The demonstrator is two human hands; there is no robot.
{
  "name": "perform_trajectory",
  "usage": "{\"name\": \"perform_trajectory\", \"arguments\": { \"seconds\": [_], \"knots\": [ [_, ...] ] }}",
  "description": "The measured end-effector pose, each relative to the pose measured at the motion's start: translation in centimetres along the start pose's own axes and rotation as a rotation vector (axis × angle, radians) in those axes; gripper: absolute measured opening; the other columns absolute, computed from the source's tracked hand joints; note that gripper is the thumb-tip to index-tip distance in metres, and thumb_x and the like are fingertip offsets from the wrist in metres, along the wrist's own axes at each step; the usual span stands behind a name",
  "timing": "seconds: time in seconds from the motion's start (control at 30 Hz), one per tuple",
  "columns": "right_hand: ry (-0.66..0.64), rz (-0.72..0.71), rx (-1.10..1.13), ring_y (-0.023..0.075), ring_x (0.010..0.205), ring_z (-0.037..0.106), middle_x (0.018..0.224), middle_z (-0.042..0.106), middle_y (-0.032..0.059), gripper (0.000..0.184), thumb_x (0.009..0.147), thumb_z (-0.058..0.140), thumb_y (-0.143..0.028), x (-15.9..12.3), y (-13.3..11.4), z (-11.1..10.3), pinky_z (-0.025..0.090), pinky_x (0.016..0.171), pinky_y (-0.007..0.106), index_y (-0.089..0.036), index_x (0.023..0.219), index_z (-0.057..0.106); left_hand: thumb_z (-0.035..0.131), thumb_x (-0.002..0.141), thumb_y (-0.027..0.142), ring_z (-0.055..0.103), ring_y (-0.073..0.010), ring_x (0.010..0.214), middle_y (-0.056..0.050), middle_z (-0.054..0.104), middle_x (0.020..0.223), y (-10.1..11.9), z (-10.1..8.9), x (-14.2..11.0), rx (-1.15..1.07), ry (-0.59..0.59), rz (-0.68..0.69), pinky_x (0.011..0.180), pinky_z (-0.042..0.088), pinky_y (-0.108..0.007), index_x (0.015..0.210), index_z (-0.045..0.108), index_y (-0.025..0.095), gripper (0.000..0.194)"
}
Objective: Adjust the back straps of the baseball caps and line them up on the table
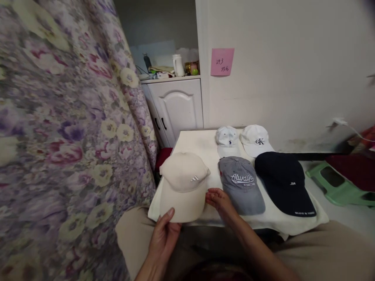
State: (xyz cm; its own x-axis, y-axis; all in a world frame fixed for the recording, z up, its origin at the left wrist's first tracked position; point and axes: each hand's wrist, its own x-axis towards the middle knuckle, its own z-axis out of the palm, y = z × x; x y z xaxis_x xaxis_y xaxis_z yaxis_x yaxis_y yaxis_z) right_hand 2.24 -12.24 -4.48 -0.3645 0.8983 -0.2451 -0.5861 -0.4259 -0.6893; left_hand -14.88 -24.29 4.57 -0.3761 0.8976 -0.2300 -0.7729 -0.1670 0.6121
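Observation:
A cream baseball cap [184, 177] with a small striped logo is in front of me, brim toward me. My left hand [165, 230] grips its brim, thumb on top and fingers underneath. Beside the brim's right edge is my right hand [219, 201], fingers stretched out; whether it touches the cap I cannot tell. Just right of that hand lies a grey cap [241, 183] lettered "Always". A black cap [283, 181] sits farther right. Behind them are a pale cap [227, 141] with a small dark emblem and a white "CK" cap [255, 139].
The caps rest on a table with a cream cloth [193, 139]. A floral curtain [96, 156] hangs close on the left. Behind stand a white cabinet [178, 107] and a wall with a pink note [222, 61]. A green stool [331, 187] is at the right.

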Motion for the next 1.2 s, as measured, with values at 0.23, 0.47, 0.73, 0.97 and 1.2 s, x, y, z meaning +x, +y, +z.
{"name": "perform_trajectory", "arguments": {
  "seconds": [0.23, 0.47, 0.73, 0.97, 1.2],
  "knots": [
    [0.008, 0.0, 0.028, 0.0182, 0.076, 0.07, 0.08, 0.073, 0.0073, 0.041, 0.056, 0.09, -0.029, -0.3, -0.3, 0.7, 0.053, 0.075, 0.032, -0.014, 0.085, 0.065, 0.052, 0.084, -0.003, 0.074, -0.0207, 0.086, -0.008, 0.077, 0.101, 0.5, 7.9, 11.8, -0.057, -0.121, 0.025, 0.075, 0.062, -0.03, 0.131, 0.057, 0.017, 0.051],
    [0.008, 0.029, 0.031, 0.0171, 0.074, 0.07, 0.08, 0.073, 0.0059, 0.045, 0.055, 0.091, -0.037, 0.5, 0.2, 0.7, 0.052, 0.072, 0.031, -0.015, 0.083, 0.063, 0.052, 0.086, 0.0, 0.073, -0.0162, 0.08, -0.007, 0.076, 0.092, -3.1, 11.5, 24.1, -0.145, -0.119, -0.042, 0.073, 0.06, -0.026, 0.115, 0.063, 0.014, 0.034],
    [-0.002, 0.026, 0.02, 0.0166, 0.072, 0.07, 0.079, 0.073, 0.006, 0.047, 0.054, 0.091, -0.04, 0.9, 0.6, 0.6, 0.052, 0.069, 0.03, -0.015, 0.083, 0.064, 0.051, 0.086, -0.003, 0.072, -0.016, 0.074, -0.006, 0.075, 0.083, -7.3, 5.4, 23.5, -0.109, 0.023, -0.184, 0.07, 0.06, -0.028, 0.104, 0.063, 0.015, 0.028],
    [-0.006, 0.007, 0.01, 0.0167, 0.071, 0.07, 0.078, 0.073, 0.0061, 0.044, 0.055, 0.091, -0.038, 0.6, 0.4, 0.6, 0.052, 0.07, 0.031, -0.014, 0.081, 0.064, 0.049, 0.087, -0.002, 0.07, -0.0154, 0.068, -0.005, 0.07, 0.072, -6.9, 4.2, 21.4, -0.055, 0.084, -0.263, 0.07, 0.061, -0.031, 0.084, 0.06, 0.014, 0.02],
    [-0.023, -0.025, 0.004, 0.0169, 0.072, 0.07, 0.079, 0.073, 0.0054, 0.041, 0.057, 0.089, -0.036, 0.6, 0.4, 0.4, 0.052, 0.071, 0.032, -0.015, 0.083, 0.064, 0.047, 0.088, -0.001, 0.068, -0.0159, 0.062, -0.005, 0.066, 0.066, -6.8, 4.1, 20.8, 0.01, 0.15, -0.297, 0.066, 0.062, -0.033, 0.075, 0.053, 0.014, 0.021]
  ]
}}
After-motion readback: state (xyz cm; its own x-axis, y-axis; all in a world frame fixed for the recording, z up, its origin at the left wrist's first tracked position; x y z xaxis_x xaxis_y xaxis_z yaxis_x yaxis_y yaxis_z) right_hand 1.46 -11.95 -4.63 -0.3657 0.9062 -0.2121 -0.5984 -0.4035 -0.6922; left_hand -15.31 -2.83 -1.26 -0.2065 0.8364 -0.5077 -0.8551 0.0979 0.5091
